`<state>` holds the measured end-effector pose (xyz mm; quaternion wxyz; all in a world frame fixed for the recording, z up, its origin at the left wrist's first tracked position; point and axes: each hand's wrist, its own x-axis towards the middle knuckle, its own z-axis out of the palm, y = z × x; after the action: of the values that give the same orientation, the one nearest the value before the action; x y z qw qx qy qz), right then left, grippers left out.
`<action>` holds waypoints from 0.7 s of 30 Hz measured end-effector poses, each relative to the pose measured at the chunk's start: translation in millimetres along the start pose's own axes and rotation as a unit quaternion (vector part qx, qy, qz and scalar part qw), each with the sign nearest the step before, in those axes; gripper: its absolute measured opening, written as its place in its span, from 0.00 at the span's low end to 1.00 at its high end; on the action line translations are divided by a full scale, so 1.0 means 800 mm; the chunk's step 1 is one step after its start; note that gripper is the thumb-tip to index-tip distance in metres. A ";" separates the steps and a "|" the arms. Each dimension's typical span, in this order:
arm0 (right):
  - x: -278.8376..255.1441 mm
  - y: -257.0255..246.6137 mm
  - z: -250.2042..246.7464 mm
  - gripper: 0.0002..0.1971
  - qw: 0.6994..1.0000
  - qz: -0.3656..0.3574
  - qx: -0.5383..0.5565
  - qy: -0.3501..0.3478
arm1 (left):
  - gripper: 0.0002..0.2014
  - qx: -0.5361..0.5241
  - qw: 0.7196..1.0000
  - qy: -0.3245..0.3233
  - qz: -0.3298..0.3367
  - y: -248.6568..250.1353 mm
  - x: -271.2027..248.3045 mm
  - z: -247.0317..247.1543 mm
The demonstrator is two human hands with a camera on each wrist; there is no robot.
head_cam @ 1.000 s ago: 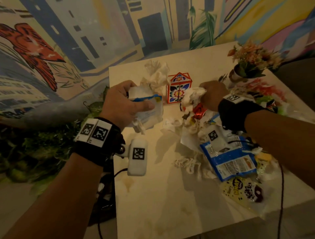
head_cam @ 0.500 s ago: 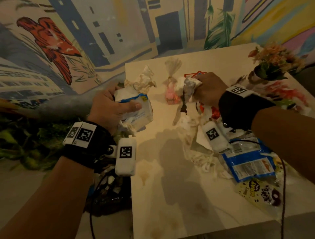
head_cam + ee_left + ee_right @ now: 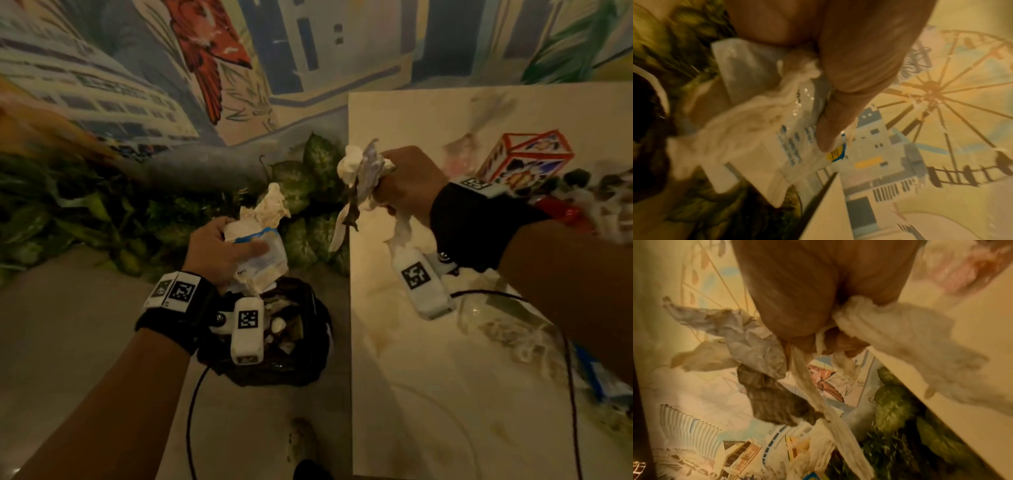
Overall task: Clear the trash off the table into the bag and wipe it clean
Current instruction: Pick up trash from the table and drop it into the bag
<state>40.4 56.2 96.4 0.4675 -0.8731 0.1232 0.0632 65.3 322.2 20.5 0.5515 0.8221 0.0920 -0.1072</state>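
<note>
At lower centre of the head view, the bag lies open directly below my left hand, which grips a wrapper with tissue. My right hand, clutching tissues at the worktop edge, is farther, up and right of it.

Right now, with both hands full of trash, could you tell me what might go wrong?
The right hand holds its crumpled tissues over the table edge, not above the black trash bag; a dangling strip may drop onto the floor. The left hand grips a wrapper and tissue bundle near the bag's far rim, so a release could miss.
</note>
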 end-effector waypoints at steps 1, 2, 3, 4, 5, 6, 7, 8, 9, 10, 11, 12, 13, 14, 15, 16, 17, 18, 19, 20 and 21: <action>0.006 -0.001 0.020 0.12 1.000 0.005 -0.002 -0.014 | 0.14 0.005 1.000 0.006 -0.017 -0.015 0.007 -0.009; 0.013 -0.001 0.041 0.12 1.000 0.009 -0.006 -0.028 | 0.14 0.004 0.999 0.012 -0.033 -0.032 0.014 -0.017; 0.020 0.000 0.062 0.12 0.999 0.012 -0.013 -0.044 | 0.14 0.006 0.998 0.020 -0.051 -0.049 0.021 -0.024; 0.025 0.002 0.084 0.13 0.998 0.014 -0.024 -0.061 | 0.15 0.012 0.997 0.026 -0.070 -0.068 0.029 -0.029; 0.032 0.004 0.107 0.16 0.996 0.016 -0.035 -0.076 | 0.16 0.018 0.996 0.030 -0.087 -0.085 0.035 -0.033; 0.038 0.007 0.131 0.18 0.995 0.021 -0.038 -0.088 | 0.17 0.025 0.993 0.034 -0.109 -0.105 0.042 -0.036; 0.045 0.011 0.155 0.19 0.994 0.030 -0.039 -0.100 | 0.17 0.025 0.990 0.033 -0.133 -0.126 0.049 -0.037; 0.052 0.015 0.179 0.19 0.992 0.043 -0.040 -0.109 | 0.18 0.018 0.987 0.032 -0.159 -0.147 0.055 -0.038; 0.059 0.021 0.203 0.18 0.991 0.060 -0.039 -0.112 | 0.21 0.013 0.982 0.026 -0.186 -0.171 0.063 -0.037; 0.066 0.028 0.226 0.18 0.989 0.079 -0.035 -0.117 | 0.25 0.020 0.976 0.021 -0.214 -0.194 0.070 -0.036; 0.073 0.035 0.248 0.18 0.987 0.098 -0.025 -0.122 | 0.32 0.045 0.969 0.012 -0.242 -0.215 0.076 -0.036; 0.079 0.044 0.269 0.17 0.985 0.119 -0.013 -0.124 | 0.40 0.072 0.962 0.003 -0.265 -0.239 0.084 -0.035; 0.085 0.054 0.290 0.17 0.982 0.139 -0.003 -0.124 | 0.46 0.092 0.955 -0.010 -0.282 -0.258 0.090 -0.034; 0.089 0.063 0.308 0.16 0.980 0.160 0.005 -0.122 | 0.48 0.103 0.950 -0.021 -0.293 -0.275 0.097 -0.034; 0.094 0.075 0.326 0.16 0.976 0.182 0.012 -0.118 | 0.47 0.112 0.948 -0.032 -0.295 -0.284 0.100 -0.031; 0.096 0.086 0.343 0.15 0.972 0.204 0.023 -0.112 | 0.45 0.127 0.947 -0.035 -0.293 -0.296 0.106 -0.029; 0.098 0.098 0.359 0.13 0.967 0.225 0.047 -0.105 | 0.41 0.148 0.945 -0.044 -0.289 -0.306 0.110 -0.026; 0.099 0.110 0.374 0.10 0.962 0.245 0.077 -0.096 | 0.39 0.168 0.939 -0.051 -0.295 -0.320 0.117 -0.021; 0.099 0.122 0.388 0.09 0.957 0.260 0.098 -0.088 | 0.37 0.185 0.936 -0.055 -0.293 -0.330 0.122 -0.017; 0.100 0.133 0.399 0.10 0.953 0.269 0.103 -0.090 | 0.36 0.197 0.934 -0.059 -0.292 -0.339 0.128 -0.012; 0.100 0.142 0.409 0.12 0.952 0.273 0.097 -0.095 | 0.36 0.211 0.933 -0.061 -0.286 -0.346 0.133 -0.007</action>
<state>87.7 255.0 -194.2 0.5246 -0.7464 0.3172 0.2592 93.1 434.9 -252.5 0.3156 0.8504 0.2651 -0.3271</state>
